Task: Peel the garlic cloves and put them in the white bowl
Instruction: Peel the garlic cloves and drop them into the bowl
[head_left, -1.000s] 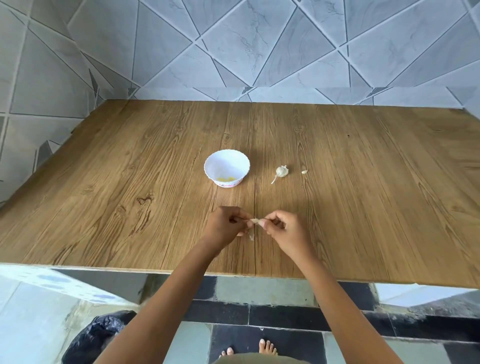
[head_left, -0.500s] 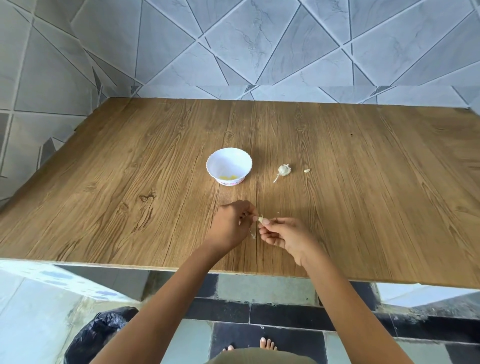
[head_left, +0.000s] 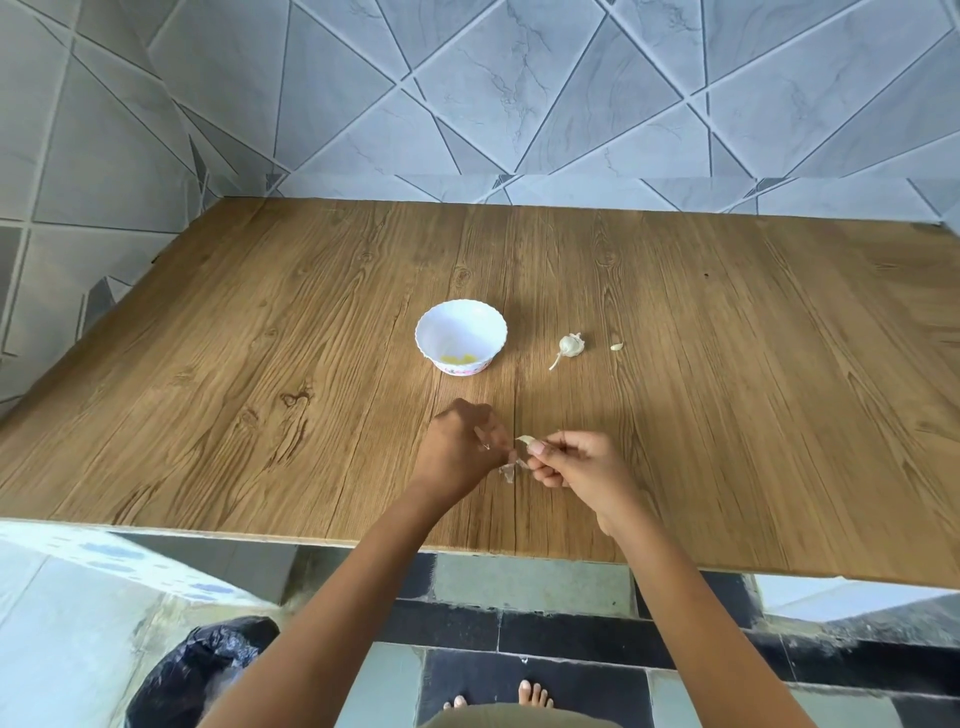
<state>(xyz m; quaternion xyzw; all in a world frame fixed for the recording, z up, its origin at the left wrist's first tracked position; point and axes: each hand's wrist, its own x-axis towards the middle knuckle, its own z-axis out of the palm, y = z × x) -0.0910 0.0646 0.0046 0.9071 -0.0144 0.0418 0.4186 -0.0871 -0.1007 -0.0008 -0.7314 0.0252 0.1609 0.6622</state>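
A small white bowl (head_left: 460, 328) with a scalloped rim stands mid-table, with yellowish peeled cloves at its bottom. Right of it lies a partial garlic bulb (head_left: 570, 346) with a stem, and further right one loose clove (head_left: 616, 346). Near the table's front edge my right hand (head_left: 574, 465) pinches a garlic clove (head_left: 525, 440) between thumb and fingertips. My left hand (head_left: 462, 449) is closed just left of it, fingertips pinching a thin strip of papery skin. Bits of peel (head_left: 508, 472) lie on the wood below the two hands.
The wooden table (head_left: 260, 395) meets a grey tiled wall at the back and left. Below its front edge are a tiled floor, a black bin bag (head_left: 192, 670) at lower left, and bare toes (head_left: 530, 693).
Both hands have shifted slightly. The left hand has pulled a little away from the clove with skin in its fingers, and the clove tip now shows beyond the right thumb.
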